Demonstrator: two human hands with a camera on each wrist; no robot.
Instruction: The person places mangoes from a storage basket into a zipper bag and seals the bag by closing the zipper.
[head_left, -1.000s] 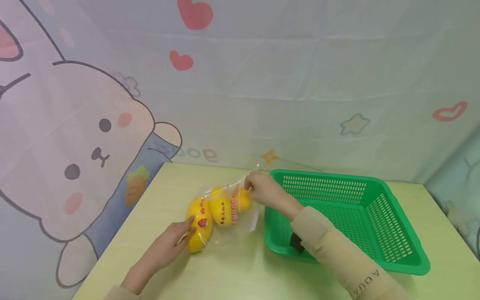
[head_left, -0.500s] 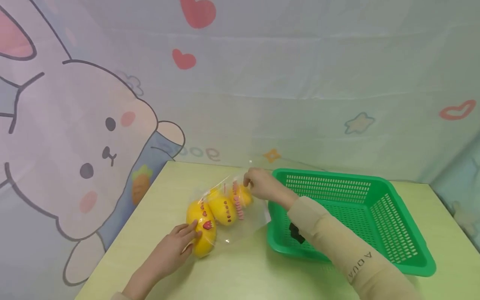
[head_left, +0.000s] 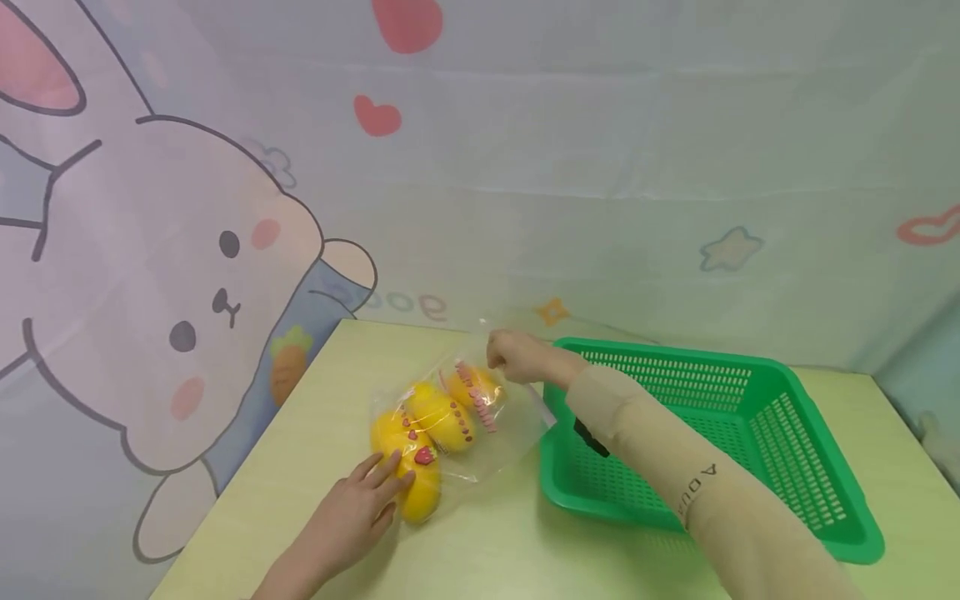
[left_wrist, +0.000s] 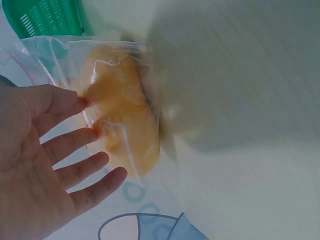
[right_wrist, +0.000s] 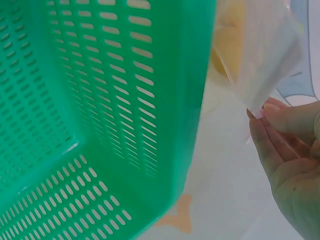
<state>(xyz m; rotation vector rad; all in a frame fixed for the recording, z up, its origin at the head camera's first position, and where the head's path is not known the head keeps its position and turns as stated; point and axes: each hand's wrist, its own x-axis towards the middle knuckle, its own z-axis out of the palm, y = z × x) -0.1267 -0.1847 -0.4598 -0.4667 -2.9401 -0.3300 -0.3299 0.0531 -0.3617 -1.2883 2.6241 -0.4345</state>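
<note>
A clear plastic bag (head_left: 504, 448) with pink print holds several rounded yellow objects (head_left: 442, 417), lying on the table left of the basket. My right hand (head_left: 517, 357) pinches the far right edge of the bag between thumb and fingers, as the right wrist view confirms at the bag's gathered edge (right_wrist: 259, 107). At the near left end, my left hand (head_left: 352, 517) has its fingers spread, with the tips touching the bag over the largest yellow object (left_wrist: 125, 120). In the left wrist view those fingers (left_wrist: 82, 162) are fairly straight.
A green perforated plastic basket (head_left: 832, 442) stands close on the right, under my right forearm. Something small and black (head_left: 591, 437) shows inside it, partly covered by the sleeve (head_left: 637, 425). A printed cloth (head_left: 570, 167) hangs behind the pale table (head_left: 480, 550).
The bag has been turned and spread a little, its open-looking right side now reaching nearer the basket. My right hand keeps its pinch; my left fingers have shifted slightly over the largest yellow object.
</note>
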